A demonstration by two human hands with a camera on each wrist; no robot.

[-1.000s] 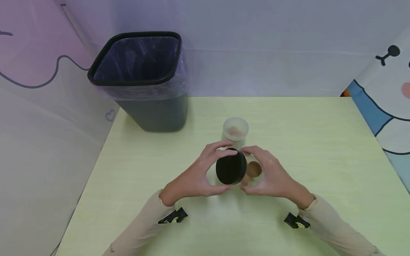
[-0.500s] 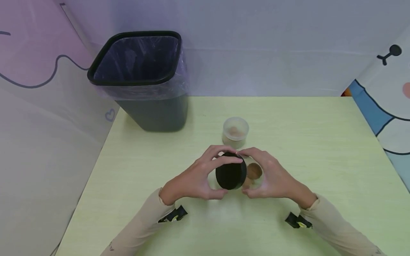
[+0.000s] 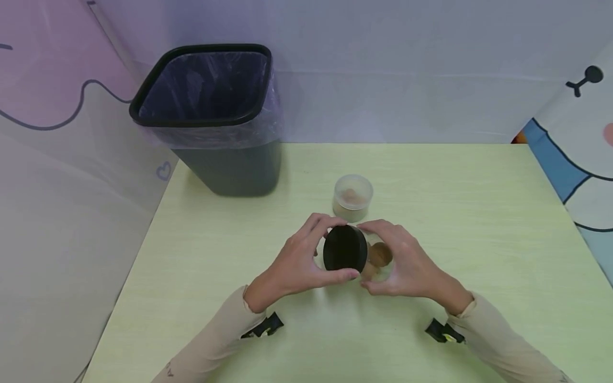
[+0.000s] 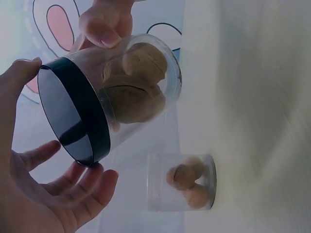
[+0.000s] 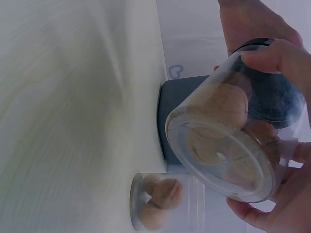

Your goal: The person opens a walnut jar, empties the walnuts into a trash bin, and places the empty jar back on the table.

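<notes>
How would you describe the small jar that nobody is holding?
On the pale green table, beyond the hands, stands a small clear plastic jar with walnuts inside. Unlike the clear black-lidded jar being held, it has no lid and stands upright alone.

Bin (image 3: 210,117) on table (image 3: 479,213) far left, open jar (image 3: 353,197) behind held jar (image 3: 356,255)

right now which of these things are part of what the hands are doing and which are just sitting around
In hand:
- clear jar of walnuts, held by the right hand
- its black lid, gripped by the left hand

Lying about:
- open jar with walnuts, behind the hands
- black bin
- table
</notes>
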